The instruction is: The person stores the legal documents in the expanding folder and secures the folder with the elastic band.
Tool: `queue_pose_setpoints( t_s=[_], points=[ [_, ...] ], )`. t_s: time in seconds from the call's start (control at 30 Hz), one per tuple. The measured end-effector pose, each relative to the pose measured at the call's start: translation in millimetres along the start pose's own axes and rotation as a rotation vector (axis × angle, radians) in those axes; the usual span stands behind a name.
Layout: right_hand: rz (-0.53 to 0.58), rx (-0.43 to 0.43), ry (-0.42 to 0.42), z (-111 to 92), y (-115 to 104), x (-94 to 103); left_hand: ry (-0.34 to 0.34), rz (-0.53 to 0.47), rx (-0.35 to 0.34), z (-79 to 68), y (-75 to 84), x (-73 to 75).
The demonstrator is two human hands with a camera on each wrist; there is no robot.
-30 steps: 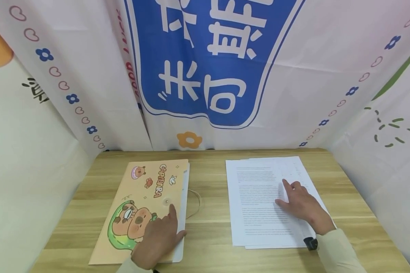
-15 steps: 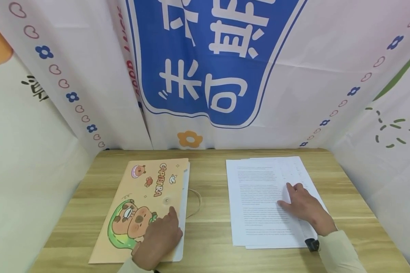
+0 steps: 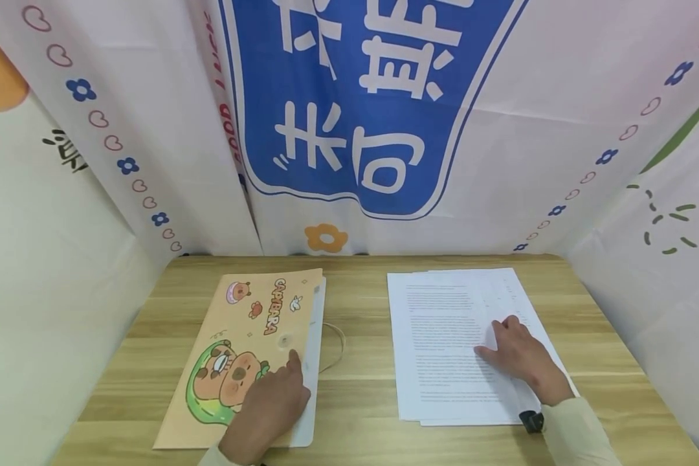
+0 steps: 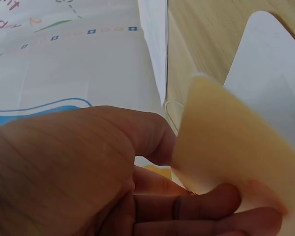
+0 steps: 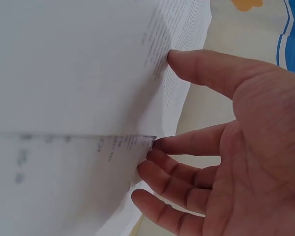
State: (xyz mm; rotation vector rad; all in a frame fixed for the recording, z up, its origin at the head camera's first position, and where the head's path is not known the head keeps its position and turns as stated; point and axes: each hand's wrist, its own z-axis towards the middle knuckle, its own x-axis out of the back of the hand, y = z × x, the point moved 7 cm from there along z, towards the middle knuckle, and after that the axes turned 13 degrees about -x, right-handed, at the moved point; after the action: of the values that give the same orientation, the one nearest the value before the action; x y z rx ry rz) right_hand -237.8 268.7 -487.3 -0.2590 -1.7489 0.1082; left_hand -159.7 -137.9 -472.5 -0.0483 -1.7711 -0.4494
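Note:
On the left lies a tan folder [image 3: 247, 328] with cartoon capybaras and a clear button on its cover. My left hand [image 3: 270, 406] lies over its right part, index finger stretched toward the button. In the left wrist view the cover [image 4: 231, 132] is raised, and the left hand [image 4: 69, 162] pinches its edge, thumb tip hidden behind it and fingers in front. On the right, my right hand [image 3: 518, 356] touches printed sheets [image 3: 439, 343]. Its thumb rests on the top sheet [image 5: 73, 64] in the right wrist view, apart from the relaxed fingers, whose tips meet that sheet's edge.
Both piles lie on a wooden table [image 3: 355, 401]. A loop of elastic cord [image 3: 341, 343] sticks out from the folder's right side. Printed cloth [image 3: 501, 149] encloses the table at the back and sides. A black strap [image 3: 531, 421] sits at the right wrist.
My left thumb has drawn in from beside the folder to its cover edge. The right index finger has pulled back and bent, sliding slightly nearer over the sheets.

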Motion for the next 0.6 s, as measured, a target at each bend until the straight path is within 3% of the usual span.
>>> queue_pose_setpoints(
  t_s=[0.6],
  points=[
    [0.045, -0.066, 0.008, -1, -1, -0.7, 0.112, 0.0, -0.09, -10.3, -0.2, 16.0]
  ],
)
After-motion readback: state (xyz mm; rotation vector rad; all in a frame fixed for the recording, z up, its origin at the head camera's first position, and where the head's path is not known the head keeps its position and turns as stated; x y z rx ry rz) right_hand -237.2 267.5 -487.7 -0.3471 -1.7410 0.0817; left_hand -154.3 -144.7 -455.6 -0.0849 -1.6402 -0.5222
